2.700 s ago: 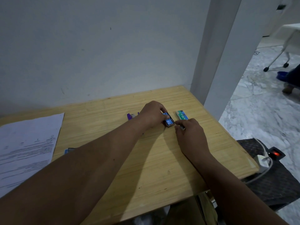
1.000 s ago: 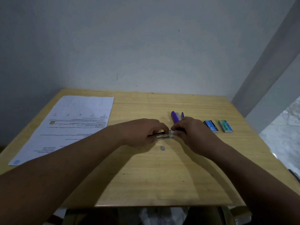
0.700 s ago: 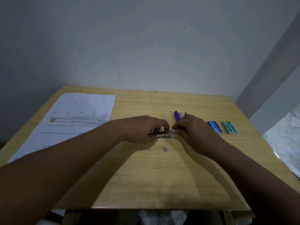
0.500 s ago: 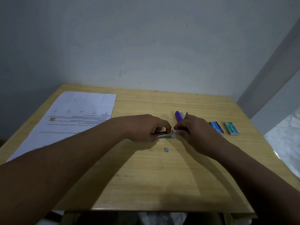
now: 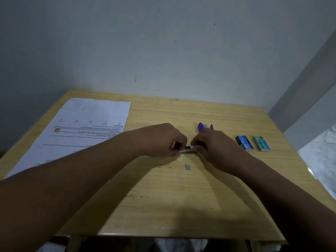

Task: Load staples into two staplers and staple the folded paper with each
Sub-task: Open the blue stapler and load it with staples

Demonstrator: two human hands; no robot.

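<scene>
A small stapler (image 5: 188, 150) with a metal base lies between my hands at the table's middle. My left hand (image 5: 161, 140) grips its left end. My right hand (image 5: 212, 144) pinches its right end, where a small white piece shows. Most of the stapler is hidden by my fingers. A short strip of staples (image 5: 188, 166) lies loose on the wood just in front of it. A purple stapler (image 5: 201, 127) lies behind my right hand. A blue staple box (image 5: 244, 142) and a green staple box (image 5: 261, 143) lie side by side on the right. A printed paper (image 5: 81, 128) lies flat on the left.
The wooden table (image 5: 172, 197) stands against a grey wall, with a pillar at the back right. Marble floor (image 5: 320, 160) shows past the table's right edge.
Since 2.7 s ago my hands have left the staple boxes and come onto the small stapler. Over the last second they stay closed on it, fingers shifting slightly; the view has drifted a little.
</scene>
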